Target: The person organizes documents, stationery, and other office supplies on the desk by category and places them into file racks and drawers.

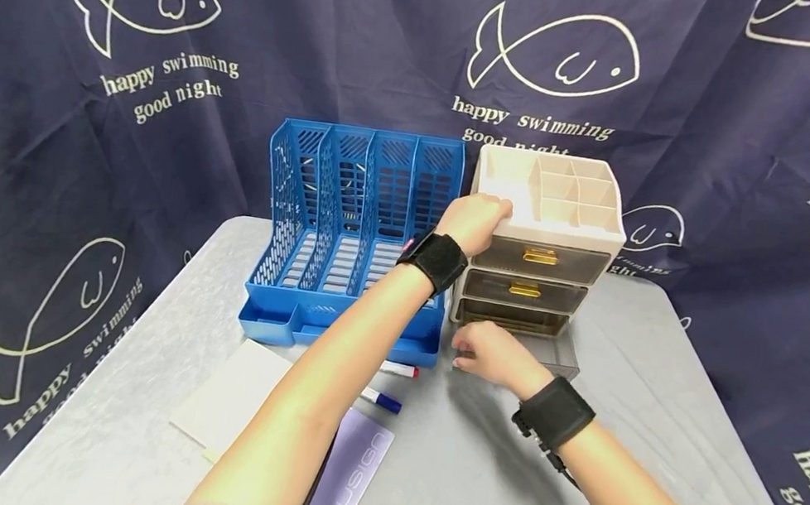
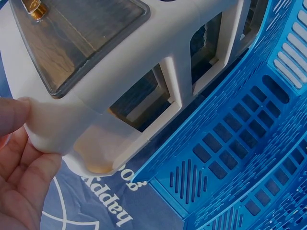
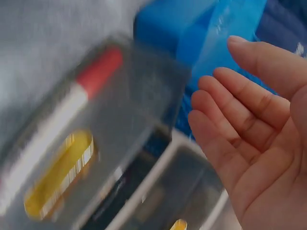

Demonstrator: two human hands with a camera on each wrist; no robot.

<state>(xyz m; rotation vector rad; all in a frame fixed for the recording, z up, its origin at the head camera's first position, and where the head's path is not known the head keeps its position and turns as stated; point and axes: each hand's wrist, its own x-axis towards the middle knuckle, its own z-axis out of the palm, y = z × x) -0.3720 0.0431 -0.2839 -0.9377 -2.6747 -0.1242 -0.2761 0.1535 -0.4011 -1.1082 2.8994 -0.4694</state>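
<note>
Gripping white three-drawer desk organizer [image 1: 550, 232], set on grey table [image 1: 659, 390] just right of blue file rack [image 1: 366, 231], by upper left corner in left hand [image 1: 474, 223], pinching edge between thumb and fingers; curving right hand [image 1: 494, 353] loosely, with thumb spread from fingers, beside pulled-out bottom drawer [image 1: 547, 352]; showing red-capped marker [image 1: 401, 369] and blue-capped marker [image 1: 382, 401] in front of rack, near purple booklet [image 1: 354, 467]

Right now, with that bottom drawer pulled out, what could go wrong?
The right hand, right by the open bottom drawer, might knock it askew. If the left hand, gripping the corner of the white drawer unit, pushes sideways, the unit could bump the blue rack beside it.
</note>
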